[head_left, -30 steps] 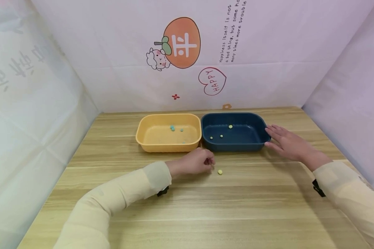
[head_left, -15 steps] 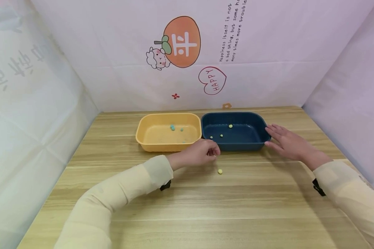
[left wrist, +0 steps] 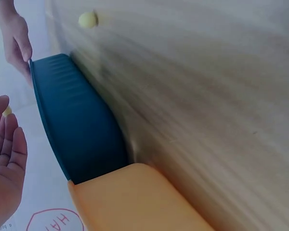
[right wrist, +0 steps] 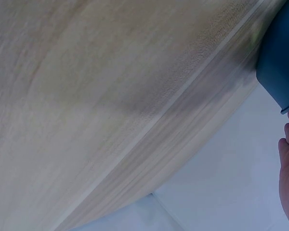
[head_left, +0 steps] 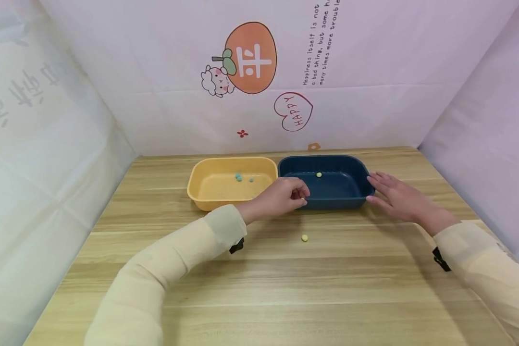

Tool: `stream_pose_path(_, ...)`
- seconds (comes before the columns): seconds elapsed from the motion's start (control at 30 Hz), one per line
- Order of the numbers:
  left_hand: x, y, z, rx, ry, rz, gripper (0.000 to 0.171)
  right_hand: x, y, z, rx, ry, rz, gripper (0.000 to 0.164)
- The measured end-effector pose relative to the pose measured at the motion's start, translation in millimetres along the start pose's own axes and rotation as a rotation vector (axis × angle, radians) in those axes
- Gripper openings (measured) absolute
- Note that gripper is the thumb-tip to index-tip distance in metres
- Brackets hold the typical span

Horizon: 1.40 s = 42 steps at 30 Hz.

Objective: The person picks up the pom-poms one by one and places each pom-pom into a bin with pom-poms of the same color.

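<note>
My left hand (head_left: 281, 197) is over the near left rim of the dark blue tray (head_left: 339, 203). Thumb and fingertip pinch a small yellow ball (left wrist: 7, 111), plainest in the left wrist view. A second yellow ball (head_left: 304, 238) lies on the wooden table in front of the tray. Inside the tray one yellow ball (head_left: 319, 175) shows near the back; my left hand covers the tray's near left part. My right hand (head_left: 402, 199) rests at the tray's right end, fingers extended against the rim.
Against the blue tray's left side stands a yellow tray (head_left: 212, 204) with several small teal balls (head_left: 239, 178) inside. Both sit toward the back of the wooden table (head_left: 259, 288). White printed cloth (head_left: 173, 110) hangs behind and at both sides.
My left hand has risen from the table by the loose yellow ball and moved away from me to the blue tray's rim, carrying a yellow ball. The right hand has stayed in place.
</note>
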<state>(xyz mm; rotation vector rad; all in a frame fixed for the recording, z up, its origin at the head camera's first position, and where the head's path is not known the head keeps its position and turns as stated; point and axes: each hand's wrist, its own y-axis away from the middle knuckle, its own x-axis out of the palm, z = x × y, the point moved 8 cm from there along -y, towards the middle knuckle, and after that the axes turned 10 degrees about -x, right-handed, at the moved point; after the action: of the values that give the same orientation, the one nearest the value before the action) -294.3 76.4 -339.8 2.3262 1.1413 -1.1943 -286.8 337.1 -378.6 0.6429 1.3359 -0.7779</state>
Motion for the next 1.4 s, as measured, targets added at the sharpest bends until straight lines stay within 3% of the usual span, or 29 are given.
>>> stream_pose_path(0.5,-19.1,-33.4,1.3,-0.051,0.078,-0.091,0.011,-1,0,0,-0.004,0.004,-0.012,0.069)
stream_pose_path(0.9,-16.1,-65.8,12.7,-0.146,0.101,-0.092,0.015,-3,0,3,0.005,0.006,-0.016,0.069)
stream_pose_path(1.17,-12.3,-73.3,22.8,-0.198,0.077,-0.097,0.009,-2,-1,3,0.007,0.007,-0.012,0.069)
stream_pose_path(1.4,-14.1,-76.8,30.2,-0.202,0.075,-0.111,0.008,-2,0,2,0.013,0.008,-0.011,0.069)
